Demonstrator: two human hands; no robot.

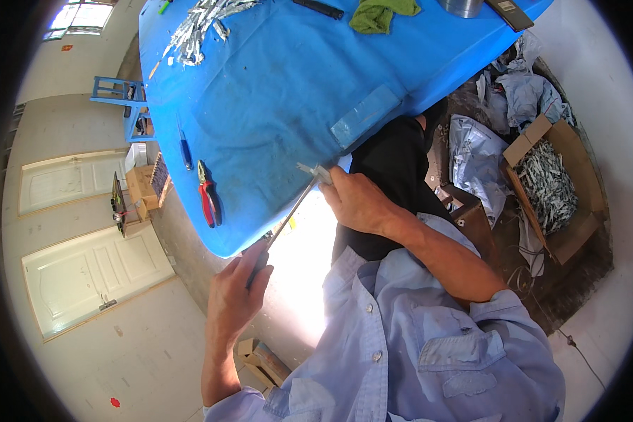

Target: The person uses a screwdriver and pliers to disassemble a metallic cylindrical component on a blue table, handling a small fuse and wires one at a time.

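In my left hand [232,292] is a long, thin metal-shafted tool [288,220] with a dark handle; whether it is a file or a screwdriver I cannot tell. Its shaft slants up to the right, and the far end meets a small silvery metal piece [321,173] pinched in the fingers of my right hand [362,200]. Both hands are at the near edge of the blue-covered table [267,133]. To their left on the cloth lie red-and-black pliers [207,195] and a blue-handled screwdriver [185,151].
Metal strips [197,35] are heaped at the table's far left, near a green cloth [380,14] and metal cup [462,5]. A clear block-like object [366,116] rests by the right edge. At right, a cardboard box [587,183] holds more strips beside silver bags [475,158].
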